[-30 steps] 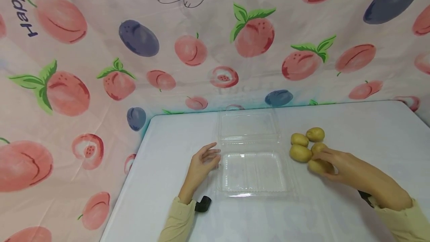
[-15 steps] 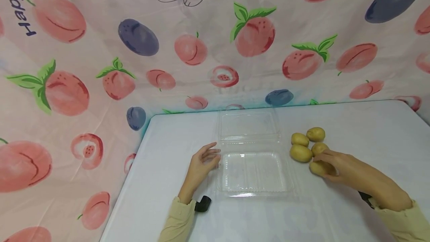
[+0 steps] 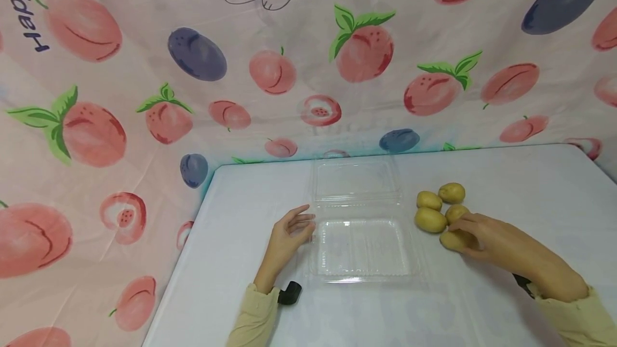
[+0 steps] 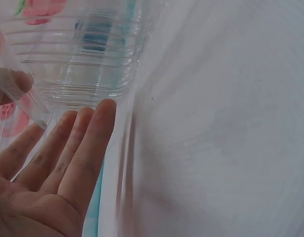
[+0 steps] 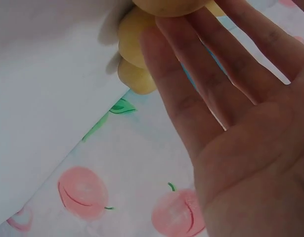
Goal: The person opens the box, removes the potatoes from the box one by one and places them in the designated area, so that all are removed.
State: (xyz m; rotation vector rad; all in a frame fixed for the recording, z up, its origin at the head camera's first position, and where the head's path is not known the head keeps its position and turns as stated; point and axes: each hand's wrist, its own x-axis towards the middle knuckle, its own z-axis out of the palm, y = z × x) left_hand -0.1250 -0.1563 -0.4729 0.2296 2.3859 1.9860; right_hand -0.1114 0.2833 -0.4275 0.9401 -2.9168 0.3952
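A clear plastic clamshell box (image 3: 366, 278) lies unfolded on the white table, its lid (image 3: 356, 178) toward the back. My left hand (image 3: 286, 234) is at the box's left side, fingers nearly straight. In the left wrist view its fingertips (image 4: 106, 111) meet the clear ridged wall (image 4: 77, 91), and the thumb (image 4: 18, 81) shows through the plastic. On the right, my right hand (image 3: 501, 242) holds a yellow potato (image 3: 453, 240) between thumb and fingers, low at the table. Several other potatoes (image 3: 430, 220) lie clustered just beyond it. The thumb is out of sight in the right wrist view.
A fruit-print cloth (image 3: 279, 100) hangs behind the table and along its left side. The white tabletop (image 3: 530, 191) extends to the right of the potatoes. A black strap piece (image 3: 290, 293) sticks out from the left wrist.
The potato in my right hand shifts slightly right, then back left, showing a little differently between the fingers. My left hand and the box stay in place.
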